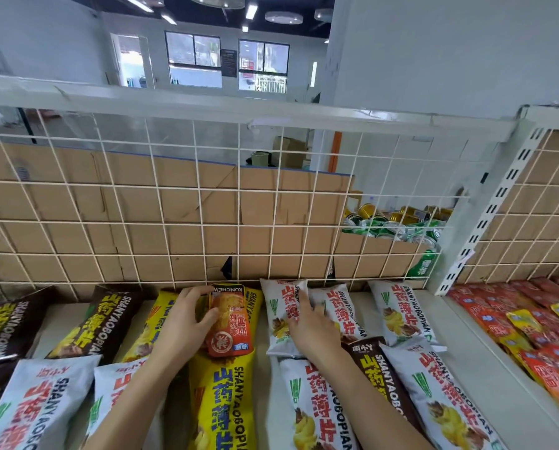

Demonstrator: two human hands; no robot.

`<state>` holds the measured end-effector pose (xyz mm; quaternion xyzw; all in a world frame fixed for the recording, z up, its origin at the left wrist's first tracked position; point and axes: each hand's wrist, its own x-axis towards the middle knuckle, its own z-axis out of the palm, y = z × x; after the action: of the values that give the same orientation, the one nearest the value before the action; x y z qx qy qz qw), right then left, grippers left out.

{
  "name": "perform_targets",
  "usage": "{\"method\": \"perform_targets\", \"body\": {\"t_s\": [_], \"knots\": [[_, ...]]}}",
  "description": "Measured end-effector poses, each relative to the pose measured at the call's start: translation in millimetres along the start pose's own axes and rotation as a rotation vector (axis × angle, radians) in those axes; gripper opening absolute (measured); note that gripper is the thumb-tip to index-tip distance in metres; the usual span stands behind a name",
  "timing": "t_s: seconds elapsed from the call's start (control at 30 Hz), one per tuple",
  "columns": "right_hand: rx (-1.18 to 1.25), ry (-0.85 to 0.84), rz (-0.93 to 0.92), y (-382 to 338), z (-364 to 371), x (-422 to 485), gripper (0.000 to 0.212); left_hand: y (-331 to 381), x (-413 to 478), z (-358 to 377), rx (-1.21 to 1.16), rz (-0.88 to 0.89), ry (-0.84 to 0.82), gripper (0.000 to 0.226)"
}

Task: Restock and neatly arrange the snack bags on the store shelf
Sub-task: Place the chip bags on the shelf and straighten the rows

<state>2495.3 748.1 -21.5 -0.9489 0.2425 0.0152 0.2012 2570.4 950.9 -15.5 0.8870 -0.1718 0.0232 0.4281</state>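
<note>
Snack bags lie flat in rows on the white shelf (362,298). My left hand (182,323) grips a small orange snack packet (229,323) from its left side, over a yellow bag (223,397) near the wire back. My right hand (310,326) rests with straight fingers on a white bag (279,306) in the back row. More white bags (398,311) lie to its right, a brown bag (379,371) sits beside my right forearm, and brown bags (99,319) and white bags (28,404) lie at the left.
A white wire grid (239,203) backed by cardboard closes the shelf's rear. Green and gold cans (398,225) are stacked behind it at the right. Past a slotted upright (489,212), red and yellow packets (538,332) fill the neighbouring shelf.
</note>
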Motion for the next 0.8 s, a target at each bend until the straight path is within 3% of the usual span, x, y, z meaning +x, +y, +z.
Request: {"method": "perform_targets", "body": {"t_s": [0.1, 0.23, 0.33, 0.4, 0.67, 0.8], "knots": [[-0.004, 0.017, 0.035, -2, 0, -3, 0.060, -2, -2, -2, -0.003, 0.020, 0.008, 0.038], [-0.085, 0.223, -0.058, -1, 8, -8, 0.052, -3, -4, -5, 0.000, 0.034, 0.013, 0.038], [-0.098, 0.148, -0.122, -1, 10, -9, 0.084, -2, -6, -6, 0.001, 0.051, 0.015, 0.038], [-0.108, 0.100, -0.128, -1, 10, -7, 0.091, 0, -9, -6, 0.013, 0.058, 0.013, 0.039], [-0.135, 0.134, -0.135, -1, 14, -7, 0.084, 0, -20, -11, 0.016, 0.087, -0.031, 0.039], [-0.107, 0.235, -0.180, -2, 10, -16, 0.068, 1, -31, -13, 0.010, 0.127, -0.026, 0.037]]}}
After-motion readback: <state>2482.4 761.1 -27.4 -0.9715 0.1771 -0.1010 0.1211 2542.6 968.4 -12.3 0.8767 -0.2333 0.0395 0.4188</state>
